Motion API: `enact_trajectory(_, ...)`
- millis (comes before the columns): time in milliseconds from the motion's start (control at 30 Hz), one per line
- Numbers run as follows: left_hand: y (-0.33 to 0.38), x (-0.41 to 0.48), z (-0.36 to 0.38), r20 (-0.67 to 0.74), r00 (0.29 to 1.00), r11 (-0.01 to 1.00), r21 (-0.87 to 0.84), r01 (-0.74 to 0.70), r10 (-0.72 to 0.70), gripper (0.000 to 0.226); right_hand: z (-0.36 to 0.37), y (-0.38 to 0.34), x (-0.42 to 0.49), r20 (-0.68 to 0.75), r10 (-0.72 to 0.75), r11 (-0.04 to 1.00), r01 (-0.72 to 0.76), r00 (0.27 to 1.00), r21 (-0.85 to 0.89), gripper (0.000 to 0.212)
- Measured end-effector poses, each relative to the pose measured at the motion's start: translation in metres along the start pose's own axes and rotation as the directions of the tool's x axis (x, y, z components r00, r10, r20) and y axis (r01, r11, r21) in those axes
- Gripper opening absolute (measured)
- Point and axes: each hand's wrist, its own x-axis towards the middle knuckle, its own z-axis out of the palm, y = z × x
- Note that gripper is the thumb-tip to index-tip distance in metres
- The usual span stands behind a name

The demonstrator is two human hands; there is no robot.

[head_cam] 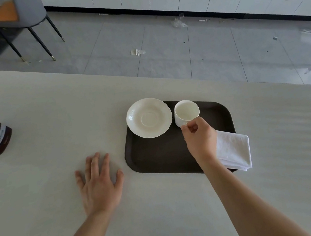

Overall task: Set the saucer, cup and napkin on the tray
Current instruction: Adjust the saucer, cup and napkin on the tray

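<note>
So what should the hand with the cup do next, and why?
Probably lift the cup a little and set it in the saucer's middle ring. The right hand pinches the cup's handle, and the cup stands on the tray beside the saucer, which is empty. The napkin already lies on the tray's right edge, and the left hand rests flat on the table.
</note>
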Motion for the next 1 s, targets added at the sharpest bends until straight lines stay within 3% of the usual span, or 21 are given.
enact_trajectory(1000,0.004,-0.001,-0.006,0.030,0.999,1.000,-0.008,0.014,-0.014,0.068,-0.014,0.008,-0.008,0.049,-0.081,0.996,0.083,0.995,-0.035,0.015)
